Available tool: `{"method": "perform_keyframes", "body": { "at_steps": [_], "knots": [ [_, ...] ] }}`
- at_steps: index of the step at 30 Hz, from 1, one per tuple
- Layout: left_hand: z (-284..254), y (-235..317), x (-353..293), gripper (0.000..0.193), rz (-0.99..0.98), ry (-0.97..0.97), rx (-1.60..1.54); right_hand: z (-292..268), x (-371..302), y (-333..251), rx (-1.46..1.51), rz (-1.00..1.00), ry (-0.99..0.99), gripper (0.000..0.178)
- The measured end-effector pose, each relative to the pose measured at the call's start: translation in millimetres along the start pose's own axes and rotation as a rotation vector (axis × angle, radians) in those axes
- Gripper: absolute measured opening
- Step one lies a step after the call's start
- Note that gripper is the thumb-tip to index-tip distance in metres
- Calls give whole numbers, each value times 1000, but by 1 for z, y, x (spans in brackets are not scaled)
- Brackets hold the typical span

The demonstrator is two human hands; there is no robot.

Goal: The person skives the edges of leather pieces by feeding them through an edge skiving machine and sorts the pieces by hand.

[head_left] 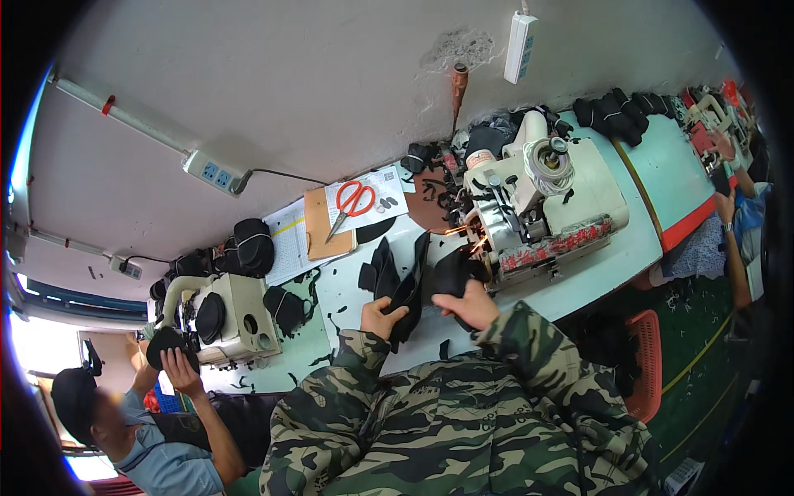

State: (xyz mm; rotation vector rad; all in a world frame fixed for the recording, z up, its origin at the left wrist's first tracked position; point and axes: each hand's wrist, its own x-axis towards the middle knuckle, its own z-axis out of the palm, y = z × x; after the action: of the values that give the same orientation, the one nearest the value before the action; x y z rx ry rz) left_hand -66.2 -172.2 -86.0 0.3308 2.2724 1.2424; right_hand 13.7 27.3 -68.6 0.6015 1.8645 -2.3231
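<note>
My left hand (pixel 384 317) is closed on a curved black piece of sheet material (pixel 408 291), thumb on its near edge. Another dark piece (pixel 377 269) lies just beyond it on the white table. In my right hand (pixel 470 306) is a second black piece (pixel 452 273), pinched at its near end, while its far end reaches the front of a cream machine (pixel 571 194). Orange sparks (pixel 476 240) show at the machine's working area, just past that piece. Some of my right fingers are hidden beneath the material.
Red-handled scissors (pixel 354 200) lie on papers and a brown folder (pixel 318 223). A screwdriver (pixel 459 87) stands upright behind the machine. At left, a person (pixel 157 438) handles a black piece by another machine (pixel 240 318). A red basket (pixel 649 364) is at right, near another person's arm (pixel 734 256).
</note>
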Motion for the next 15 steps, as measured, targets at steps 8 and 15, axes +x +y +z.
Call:
{"method": "perform_keyframes", "body": {
  "at_steps": [8,15],
  "knots": [
    [11,-5,-3,15,-44,24,-359,7,32,47,-340,118,8,48],
    [-15,13,-4,14,-15,128,-426,11,7,26,-424,-262,248,48]
  ]
}}
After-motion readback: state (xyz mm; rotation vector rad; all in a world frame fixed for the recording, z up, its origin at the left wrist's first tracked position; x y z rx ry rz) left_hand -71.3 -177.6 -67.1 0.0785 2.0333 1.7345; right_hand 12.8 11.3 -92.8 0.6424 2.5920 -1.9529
